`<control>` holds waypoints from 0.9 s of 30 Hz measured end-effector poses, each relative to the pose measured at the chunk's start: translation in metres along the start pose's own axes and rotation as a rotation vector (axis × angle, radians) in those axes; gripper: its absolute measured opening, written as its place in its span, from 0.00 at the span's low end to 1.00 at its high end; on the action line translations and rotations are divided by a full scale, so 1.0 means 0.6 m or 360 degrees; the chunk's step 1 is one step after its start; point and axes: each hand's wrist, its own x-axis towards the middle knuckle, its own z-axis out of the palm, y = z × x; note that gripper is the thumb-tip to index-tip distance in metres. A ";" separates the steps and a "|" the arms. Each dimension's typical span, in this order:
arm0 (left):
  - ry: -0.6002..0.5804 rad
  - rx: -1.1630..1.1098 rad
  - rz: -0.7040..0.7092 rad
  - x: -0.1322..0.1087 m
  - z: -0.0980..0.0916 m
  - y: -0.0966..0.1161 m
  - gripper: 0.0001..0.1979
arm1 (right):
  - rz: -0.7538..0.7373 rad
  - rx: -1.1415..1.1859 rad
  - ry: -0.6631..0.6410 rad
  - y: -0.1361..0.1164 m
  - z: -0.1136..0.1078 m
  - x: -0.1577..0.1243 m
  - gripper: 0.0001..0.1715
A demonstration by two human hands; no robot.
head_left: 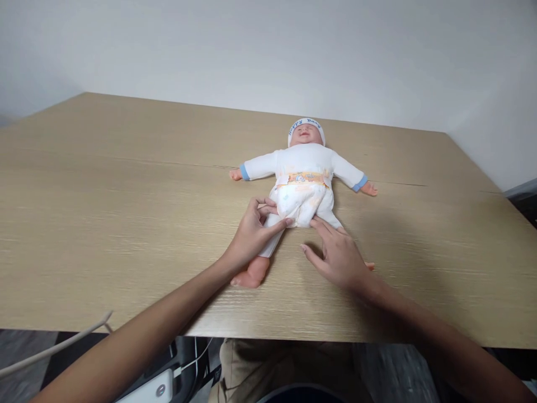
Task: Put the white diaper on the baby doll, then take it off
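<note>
A baby doll [306, 152] lies on its back, head toward the wall, arms spread, in a white top with blue cuffs and a lettered cap. Around its waist is a white diaper [304, 197] with an orange printed band across the front. My left hand [258, 226] rests at the diaper's leg edge on the left, its thumb near the crotch and its fingers apart from it along the thigh. On the other thigh, the fingers of my right hand [338, 252] touch the diaper's lower edge, thumb held away. That leg is mostly hidden under this hand.
The doll lies on a light wooden table [126, 224] with a seam across it. A white wall [251, 56] stands behind. Below the front edge are a pale cable [59, 345] and a white device [151, 389] with a plugged-in cord.
</note>
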 end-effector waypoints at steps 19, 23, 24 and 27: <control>-0.0242 -0.0171 -0.0129 0.011 -0.013 0.005 0.21 | 0.0476 0.0256 0.0339 0.013 0.000 0.012 0.13; -0.0136 -0.0309 -0.0225 0.004 -0.008 0.002 0.25 | 0.0421 0.0208 0.0325 0.015 -0.005 0.013 0.10; -0.0116 -0.0307 -0.0240 0.002 -0.007 0.003 0.26 | 0.0397 0.0183 0.0319 0.015 -0.006 0.013 0.09; -0.0102 -0.0155 -0.0183 -0.003 -0.006 0.006 0.24 | 0.0335 0.0097 0.0281 0.012 -0.007 0.015 0.09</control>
